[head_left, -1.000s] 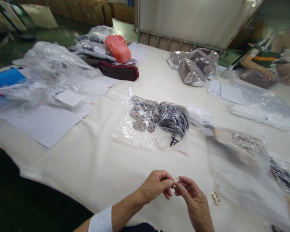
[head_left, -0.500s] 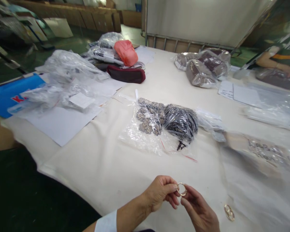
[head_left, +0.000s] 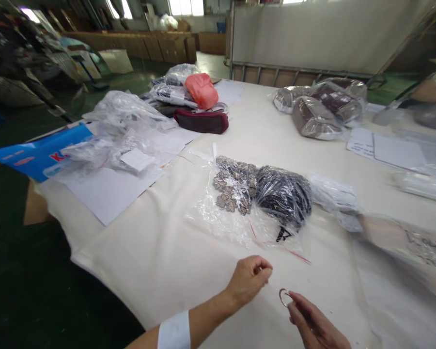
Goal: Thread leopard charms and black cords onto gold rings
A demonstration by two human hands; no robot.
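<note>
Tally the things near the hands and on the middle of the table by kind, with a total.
Metal ring, held in the right hand: 1
Clear bags with dark or grey small parts: 1
Brown filled bags at the far side: 3
Dark red pouch: 1
Orange-red bundle: 1
Total: 7
The left hand is closed, apart from the ring.

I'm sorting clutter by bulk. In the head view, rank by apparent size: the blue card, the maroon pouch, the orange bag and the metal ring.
1. Blue card, though its left end is cut off.
2. Maroon pouch.
3. Orange bag; close to the pouch, so unsure.
4. Metal ring in the right hand, smallest despite being nearest.
</note>
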